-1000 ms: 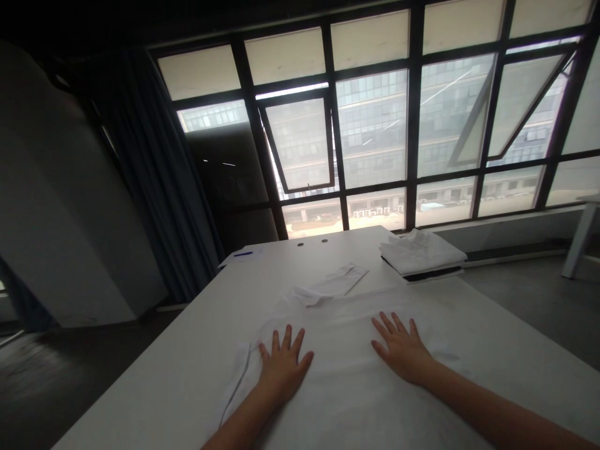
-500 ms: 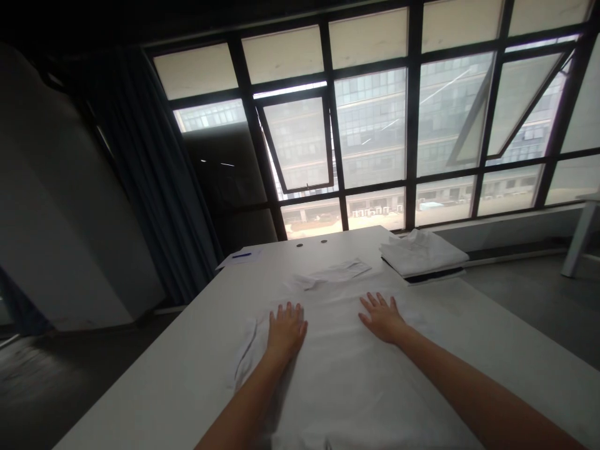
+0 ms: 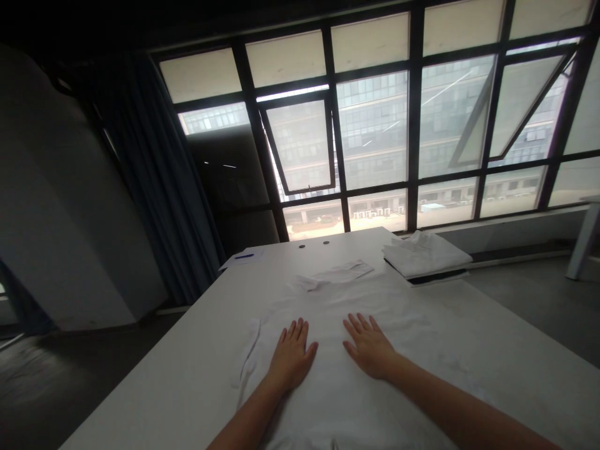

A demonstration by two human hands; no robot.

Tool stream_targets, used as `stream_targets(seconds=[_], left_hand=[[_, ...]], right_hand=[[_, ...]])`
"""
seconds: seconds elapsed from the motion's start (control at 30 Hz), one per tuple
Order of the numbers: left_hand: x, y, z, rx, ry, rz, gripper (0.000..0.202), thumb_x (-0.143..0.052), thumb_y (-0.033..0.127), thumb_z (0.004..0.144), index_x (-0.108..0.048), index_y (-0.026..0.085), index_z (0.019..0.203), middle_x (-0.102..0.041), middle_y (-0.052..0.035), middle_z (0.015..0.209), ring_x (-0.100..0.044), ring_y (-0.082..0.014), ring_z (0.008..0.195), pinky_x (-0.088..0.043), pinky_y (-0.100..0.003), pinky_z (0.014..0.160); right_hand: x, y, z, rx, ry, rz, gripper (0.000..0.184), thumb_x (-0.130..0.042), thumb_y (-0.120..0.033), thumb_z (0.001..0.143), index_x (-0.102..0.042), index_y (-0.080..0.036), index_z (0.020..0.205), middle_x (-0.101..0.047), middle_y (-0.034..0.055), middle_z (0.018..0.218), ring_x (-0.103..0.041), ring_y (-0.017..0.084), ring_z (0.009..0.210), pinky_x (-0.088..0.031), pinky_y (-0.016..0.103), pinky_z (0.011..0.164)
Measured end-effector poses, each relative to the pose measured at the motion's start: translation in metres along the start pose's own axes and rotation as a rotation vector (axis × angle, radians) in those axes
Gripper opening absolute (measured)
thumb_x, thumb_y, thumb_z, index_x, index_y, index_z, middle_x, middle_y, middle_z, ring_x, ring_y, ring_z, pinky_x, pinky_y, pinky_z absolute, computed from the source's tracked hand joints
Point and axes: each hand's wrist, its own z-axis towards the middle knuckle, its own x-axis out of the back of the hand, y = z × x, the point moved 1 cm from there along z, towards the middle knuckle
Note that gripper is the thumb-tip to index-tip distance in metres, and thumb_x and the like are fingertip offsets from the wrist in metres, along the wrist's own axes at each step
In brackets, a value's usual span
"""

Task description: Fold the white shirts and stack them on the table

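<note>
A white shirt (image 3: 323,387) lies spread out on the white table (image 3: 169,375), with its collar (image 3: 335,275) at the far end. My left hand (image 3: 293,356) rests flat on the left part of the cloth, fingers stretched forward. On the right part, my right hand (image 3: 368,344) also lies palm down, its fingers a little apart and angled inward. Neither hand grips anything. Along the left side of the shirt, a folded edge makes a dark line. Its near end runs out of the frame between my forearms.
A stack of folded white clothes (image 3: 426,253), with a dark layer beneath, lies at the table's right edge. Paper with a blue pen (image 3: 244,255) is at the far left corner. Beyond stand a blue curtain (image 3: 164,187) and large windows (image 3: 372,131).
Both hands have slid back over the shirt toward me and come closer together. They stay flat on the cloth. The stack and the pen have not moved.
</note>
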Motion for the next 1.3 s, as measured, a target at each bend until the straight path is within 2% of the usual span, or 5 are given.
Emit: stream_targets(seconds=[0.3, 0.4, 0.53, 0.7, 1.3], left_hand=[[0.002, -0.043, -0.038, 0.124, 0.045, 0.082, 0.078, -0.027, 0.061, 0.097, -0.031, 0.008, 0.154, -0.022, -0.0151, 0.161, -0.017, -0.0314, 0.150, -0.017, -0.047, 0.121], [0.007, -0.021, -0.047, 0.165, 0.093, 0.138, 0.069, -0.031, 0.050, 0.097, -0.038, 0.008, 0.151, -0.024, -0.0167, 0.161, -0.021, -0.0343, 0.149, -0.020, -0.050, 0.119], [0.007, 0.004, -0.072, 0.158, -0.062, 0.038, 0.069, -0.034, 0.060, 0.094, -0.031, 0.028, 0.155, -0.017, -0.0056, 0.164, -0.017, -0.0369, 0.149, -0.019, -0.060, 0.116], [-0.001, -0.009, -0.085, 0.176, -0.104, -0.012, 0.079, -0.029, 0.077, 0.090, -0.019, 0.035, 0.156, -0.006, -0.0012, 0.164, 0.000, -0.0370, 0.150, -0.003, -0.064, 0.117], [0.001, -0.060, 0.038, 0.169, 0.019, 0.004, 0.076, -0.027, 0.074, 0.093, -0.030, 0.030, 0.155, -0.020, -0.0096, 0.163, -0.014, -0.0393, 0.149, -0.011, -0.064, 0.115]], right_hand=[[0.040, 0.158, -0.060, -0.346, 0.154, -0.242, 0.065, -0.027, -0.041, 0.094, -0.039, -0.013, 0.152, -0.028, 0.0138, 0.161, -0.012, 0.038, 0.150, 0.004, 0.063, 0.116], [0.047, 0.150, -0.078, -0.300, 0.229, -0.301, 0.065, -0.037, -0.033, 0.089, -0.043, -0.008, 0.149, -0.026, 0.0157, 0.161, -0.010, 0.036, 0.150, 0.005, 0.057, 0.119], [0.026, 0.106, -0.108, -0.225, 0.134, -0.162, 0.062, -0.036, -0.047, 0.093, -0.039, -0.028, 0.152, -0.023, 0.0040, 0.163, -0.016, 0.034, 0.150, -0.007, 0.061, 0.119], [0.005, 0.080, -0.127, -0.251, 0.099, -0.096, 0.070, -0.028, -0.070, 0.092, -0.032, -0.036, 0.154, -0.022, 0.0008, 0.163, -0.015, 0.036, 0.150, -0.001, 0.067, 0.116], [0.026, 0.115, 0.002, -0.283, -0.030, -0.088, 0.074, -0.027, -0.064, 0.094, -0.023, -0.027, 0.157, -0.015, 0.0075, 0.165, -0.009, 0.035, 0.151, 0.002, 0.064, 0.114]])
